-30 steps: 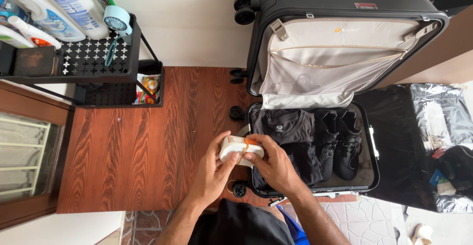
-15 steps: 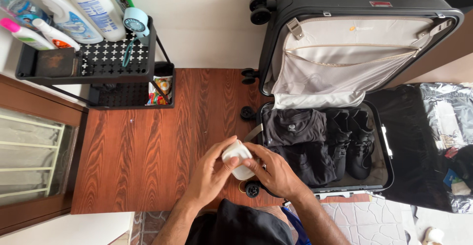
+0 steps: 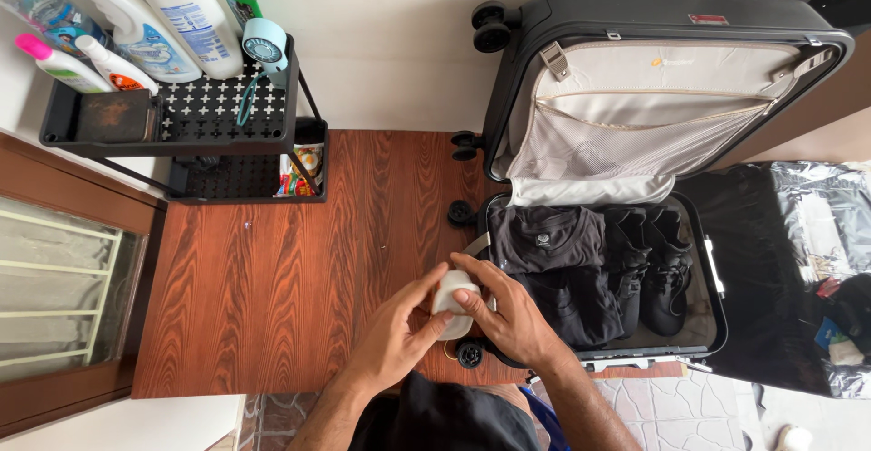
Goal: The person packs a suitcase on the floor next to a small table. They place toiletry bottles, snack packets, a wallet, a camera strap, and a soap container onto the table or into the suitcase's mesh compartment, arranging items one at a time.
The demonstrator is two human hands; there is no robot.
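Note:
Both of my hands close around a small white rolled bundle (image 3: 453, 302), likely socks or cloth, held over the wooden table near the suitcase's left edge. My left hand (image 3: 396, 336) grips it from the left and below. From the right, my right hand (image 3: 510, 315) covers it with fingers over the top. An open black suitcase (image 3: 782, 30) lies to the right, its beige-lined lid (image 3: 653, 115) raised. Folded black clothes (image 3: 553, 260) and black shoes (image 3: 658, 265) fill its lower half.
A black wire rack (image 3: 195, 111) with cleaning bottles (image 3: 186, 11) and a small blue fan (image 3: 265, 47) stands at the table's far left corner. The brown wooden table (image 3: 272, 279) spreads left of my hands. Dark bags (image 3: 807, 260) lie right of the suitcase.
The white bundle has been worked smaller and tighter between my hands, which stay in front of the suitcase. The view has shifted slightly.

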